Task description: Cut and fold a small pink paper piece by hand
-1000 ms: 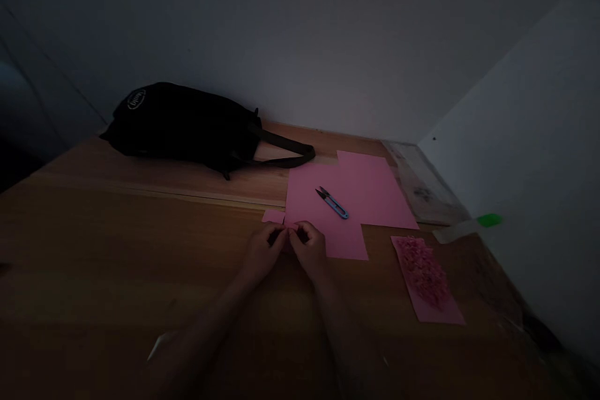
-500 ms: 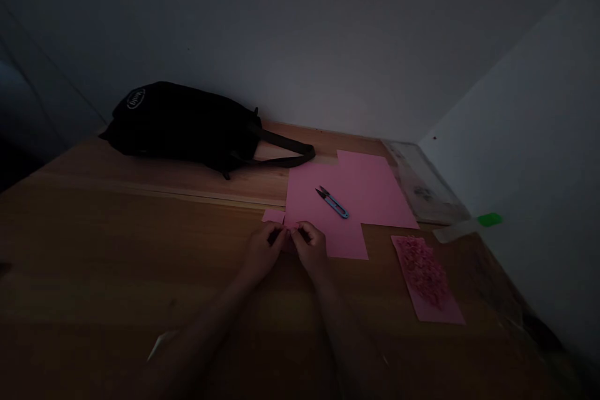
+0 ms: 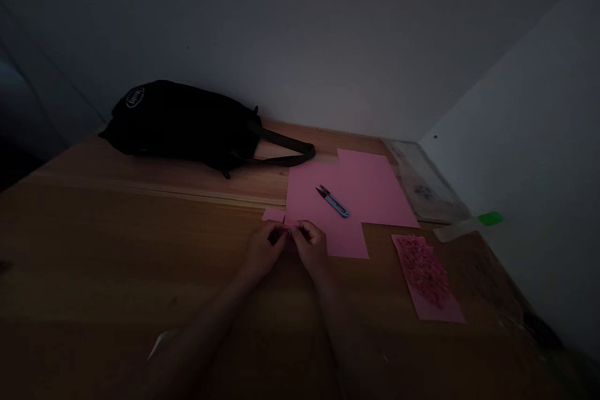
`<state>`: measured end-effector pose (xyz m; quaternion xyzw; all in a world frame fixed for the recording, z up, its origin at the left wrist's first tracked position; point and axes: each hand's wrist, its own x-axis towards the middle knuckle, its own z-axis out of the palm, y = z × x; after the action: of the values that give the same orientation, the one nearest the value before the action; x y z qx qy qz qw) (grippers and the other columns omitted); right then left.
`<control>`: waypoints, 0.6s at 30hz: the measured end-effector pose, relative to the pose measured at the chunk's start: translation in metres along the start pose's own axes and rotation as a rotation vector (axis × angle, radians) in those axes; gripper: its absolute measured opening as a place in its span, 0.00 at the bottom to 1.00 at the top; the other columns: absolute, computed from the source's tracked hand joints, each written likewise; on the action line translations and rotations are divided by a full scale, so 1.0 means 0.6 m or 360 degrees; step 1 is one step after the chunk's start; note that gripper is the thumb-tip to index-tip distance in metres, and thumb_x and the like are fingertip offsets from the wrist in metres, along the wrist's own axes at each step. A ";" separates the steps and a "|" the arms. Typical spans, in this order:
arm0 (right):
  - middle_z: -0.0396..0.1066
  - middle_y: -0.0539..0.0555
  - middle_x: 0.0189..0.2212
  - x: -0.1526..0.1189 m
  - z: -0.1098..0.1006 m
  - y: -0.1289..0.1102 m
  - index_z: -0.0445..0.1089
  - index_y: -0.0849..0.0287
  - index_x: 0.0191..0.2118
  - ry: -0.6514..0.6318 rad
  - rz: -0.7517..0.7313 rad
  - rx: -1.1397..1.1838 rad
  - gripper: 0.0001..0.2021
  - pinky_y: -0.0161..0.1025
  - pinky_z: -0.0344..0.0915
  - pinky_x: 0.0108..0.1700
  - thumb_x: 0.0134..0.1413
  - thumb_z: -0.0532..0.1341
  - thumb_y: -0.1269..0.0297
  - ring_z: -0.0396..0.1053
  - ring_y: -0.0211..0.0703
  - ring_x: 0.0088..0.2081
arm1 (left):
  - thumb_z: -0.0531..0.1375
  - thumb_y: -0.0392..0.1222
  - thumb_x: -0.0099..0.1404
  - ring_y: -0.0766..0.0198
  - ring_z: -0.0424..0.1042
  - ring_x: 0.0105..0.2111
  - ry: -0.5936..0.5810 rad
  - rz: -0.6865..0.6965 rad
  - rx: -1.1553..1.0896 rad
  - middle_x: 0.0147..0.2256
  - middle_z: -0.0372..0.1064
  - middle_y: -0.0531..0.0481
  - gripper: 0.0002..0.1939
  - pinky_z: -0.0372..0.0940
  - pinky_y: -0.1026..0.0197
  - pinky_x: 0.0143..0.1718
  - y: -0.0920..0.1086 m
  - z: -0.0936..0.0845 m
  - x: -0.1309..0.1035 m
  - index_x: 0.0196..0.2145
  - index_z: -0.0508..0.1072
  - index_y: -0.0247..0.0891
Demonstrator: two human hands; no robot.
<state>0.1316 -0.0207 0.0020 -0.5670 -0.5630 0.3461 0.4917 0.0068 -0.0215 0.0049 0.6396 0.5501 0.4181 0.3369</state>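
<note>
Both hands meet at the lower left edge of the pink sheets (image 3: 347, 237), fingertips pinched close together. Between them is a small pink piece (image 3: 289, 229), too small and dim to make out its shape. My left hand (image 3: 263, 251) grips its left side and my right hand (image 3: 311, 250) its right side. A small pink paper (image 3: 273, 214) lies just beyond my left fingers. Blue-handled thread snips (image 3: 334, 202) rest on the pink sheets, beyond my right hand. Farther right, a heap of curly pink bits (image 3: 424, 272) covers much of a pink card (image 3: 440, 312).
A black bag (image 3: 182, 122) with its strap lies against the back wall. Clear plastic packaging (image 3: 422, 181) is at the back right, near a translucent strip with a green end (image 3: 490, 219). More clear plastic (image 3: 492, 281) lies along the right edge.
My fingers have shifted very slightly around the small pink piece, and a little more of it shows between the fingertips. Everything else stays in place.
</note>
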 end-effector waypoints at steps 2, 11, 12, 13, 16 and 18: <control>0.63 0.48 0.18 0.000 0.000 -0.002 0.65 0.59 0.22 0.0009 0.0009 -0.0006 0.10 0.33 0.58 0.28 0.47 0.56 0.59 0.61 0.38 0.24 | 0.56 0.35 0.55 0.64 0.70 0.31 0.0003 0.0006 -0.0006 0.30 0.71 0.50 0.05 0.65 0.61 0.35 -0.002 0.001 0.000 0.31 0.70 0.37; 0.58 0.46 0.18 0.000 0.000 0.000 0.63 0.58 0.22 -0.0016 0.0040 -0.0004 0.09 0.33 0.56 0.27 0.47 0.55 0.60 0.58 0.37 0.23 | 0.57 0.41 0.57 0.64 0.71 0.33 0.0036 0.0015 -0.0093 0.32 0.73 0.50 0.07 0.66 0.61 0.37 -0.002 0.000 0.000 0.32 0.72 0.38; 0.58 0.46 0.18 0.000 0.000 0.000 0.62 0.58 0.21 -0.0021 0.0038 -0.0015 0.09 0.33 0.55 0.27 0.47 0.54 0.60 0.57 0.36 0.23 | 0.57 0.41 0.57 0.63 0.71 0.33 0.0035 0.0011 -0.0091 0.32 0.73 0.50 0.07 0.66 0.61 0.38 -0.002 -0.001 0.000 0.32 0.73 0.38; 0.57 0.46 0.17 0.000 0.000 0.000 0.61 0.58 0.21 -0.0024 0.0035 -0.0028 0.10 0.33 0.55 0.27 0.48 0.54 0.60 0.57 0.36 0.23 | 0.57 0.41 0.57 0.63 0.71 0.33 0.0032 0.0005 -0.0085 0.32 0.74 0.50 0.07 0.66 0.61 0.38 -0.001 -0.001 0.000 0.32 0.73 0.38; 0.57 0.46 0.17 0.000 -0.001 -0.002 0.60 0.58 0.21 -0.0024 0.0026 -0.0061 0.10 0.33 0.55 0.27 0.47 0.54 0.61 0.57 0.36 0.23 | 0.58 0.40 0.57 0.63 0.72 0.33 0.0038 -0.0016 -0.0057 0.31 0.74 0.50 0.06 0.66 0.61 0.37 0.002 -0.002 0.000 0.31 0.74 0.38; 0.58 0.46 0.18 0.000 -0.001 -0.003 0.61 0.58 0.21 -0.0022 0.0024 -0.0063 0.09 0.33 0.55 0.28 0.47 0.54 0.61 0.58 0.36 0.23 | 0.58 0.40 0.56 0.63 0.72 0.32 0.0045 -0.0011 -0.0051 0.31 0.74 0.50 0.06 0.67 0.61 0.36 0.002 -0.002 0.000 0.31 0.74 0.38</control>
<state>0.1314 -0.0210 0.0040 -0.5785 -0.5687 0.3426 0.4739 0.0064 -0.0215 0.0063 0.6262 0.5503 0.4346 0.3408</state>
